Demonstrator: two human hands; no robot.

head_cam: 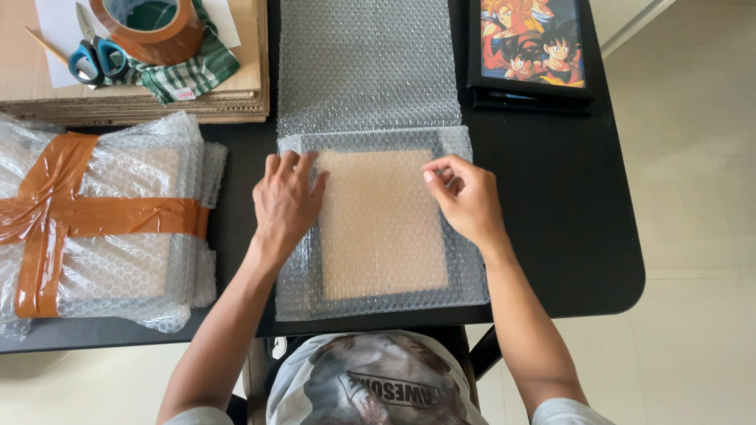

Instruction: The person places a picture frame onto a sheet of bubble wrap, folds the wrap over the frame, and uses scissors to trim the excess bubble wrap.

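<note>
A picture frame with a brown back and dark border lies flat on the black table, covered in bubble wrap that runs away from me toward the far edge. My left hand presses flat on the wrap over the frame's left side, fingers spread. My right hand rests on the frame's right side, its fingertips pinching the wrap near the upper right corner.
A bubble-wrapped bundle strapped with brown tape sits at the left. Behind it, a cardboard stack carries a brown tape roll, blue-handled scissors and a green checked cloth. A framed cartoon picture lies at the far right.
</note>
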